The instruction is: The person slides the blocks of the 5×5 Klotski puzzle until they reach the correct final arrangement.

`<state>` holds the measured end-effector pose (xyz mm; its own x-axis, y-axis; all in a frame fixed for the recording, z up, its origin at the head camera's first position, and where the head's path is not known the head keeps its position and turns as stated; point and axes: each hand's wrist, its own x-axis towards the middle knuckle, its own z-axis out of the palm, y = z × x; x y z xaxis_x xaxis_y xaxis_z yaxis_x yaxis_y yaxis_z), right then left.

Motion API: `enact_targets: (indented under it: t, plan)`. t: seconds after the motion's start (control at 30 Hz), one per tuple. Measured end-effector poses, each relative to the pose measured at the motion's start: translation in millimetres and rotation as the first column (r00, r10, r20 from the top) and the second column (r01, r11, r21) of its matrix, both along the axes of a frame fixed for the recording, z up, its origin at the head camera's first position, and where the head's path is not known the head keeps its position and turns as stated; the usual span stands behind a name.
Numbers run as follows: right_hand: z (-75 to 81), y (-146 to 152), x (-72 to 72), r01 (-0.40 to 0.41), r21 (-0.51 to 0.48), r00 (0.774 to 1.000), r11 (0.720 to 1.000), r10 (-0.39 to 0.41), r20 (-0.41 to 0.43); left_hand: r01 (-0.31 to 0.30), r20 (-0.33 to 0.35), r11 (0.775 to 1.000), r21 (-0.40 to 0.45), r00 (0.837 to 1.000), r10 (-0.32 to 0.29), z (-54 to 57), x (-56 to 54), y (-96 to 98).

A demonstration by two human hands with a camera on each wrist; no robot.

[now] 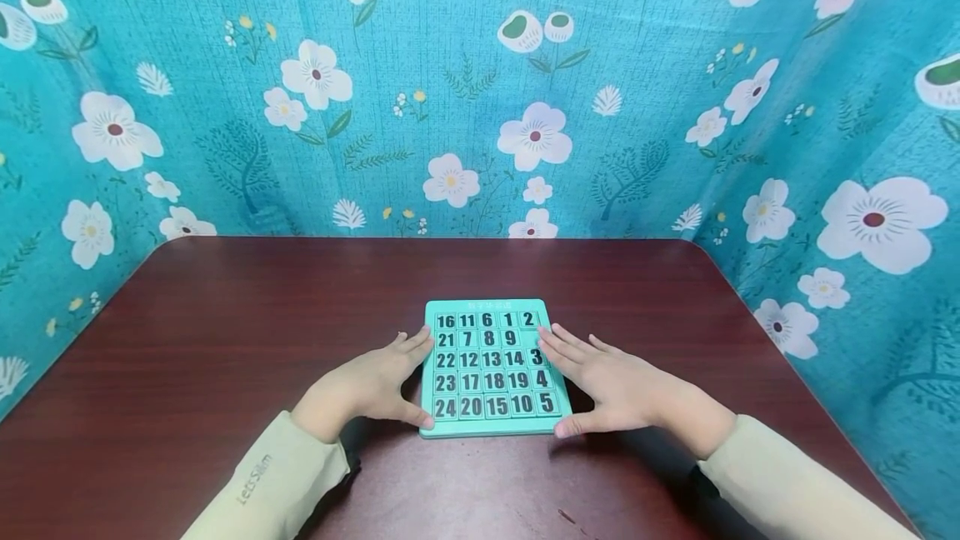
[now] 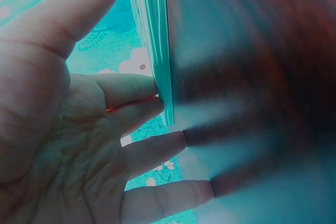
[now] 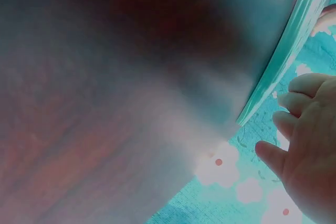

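Observation:
A mint-green sliding number puzzle (image 1: 495, 427) lies flat on the table in the head view, its black-numbered tiles facing up. One slot is bare at the right end of the second row, just below the 2 tile (image 1: 528, 319). Along the left side, my left hand (image 1: 371, 382) has its fingers extended against the frame, with the thumb at the near left corner. My right hand (image 1: 618, 386) reaches over the right edge with straight fingers, fingertips by the bare slot and the thumb at the near right corner. The left wrist view shows the puzzle's side edge (image 2: 160, 40) against the left fingers (image 2: 142, 111).
The dark red-brown table (image 1: 247, 307) extends around the puzzle on all sides. A blue flowered curtain (image 1: 450, 90) hangs behind the table and along both its sides. Light sleeves (image 1: 277, 473) cover both forearms.

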<state>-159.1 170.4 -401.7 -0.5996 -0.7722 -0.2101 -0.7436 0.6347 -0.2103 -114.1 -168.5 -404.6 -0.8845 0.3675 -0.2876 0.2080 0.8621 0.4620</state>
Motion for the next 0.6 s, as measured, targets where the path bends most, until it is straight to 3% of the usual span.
enact_targets:
  t: [0.23,0.6]
  plan:
    - [-8.5,-1.5,2.8,0.002,0.027,1.0,1.0,-0.003,0.013,0.008,-0.008,1.0,-0.003,1.0,-0.008,-1.7,-0.6,-0.2]
    - [-6.4,-7.1,-2.4,0.015,0.052,1.0,0.999,-0.016,0.022,0.005,-0.006,1.0,-0.01,1.0,-0.006,-1.4,-1.5,-0.9]
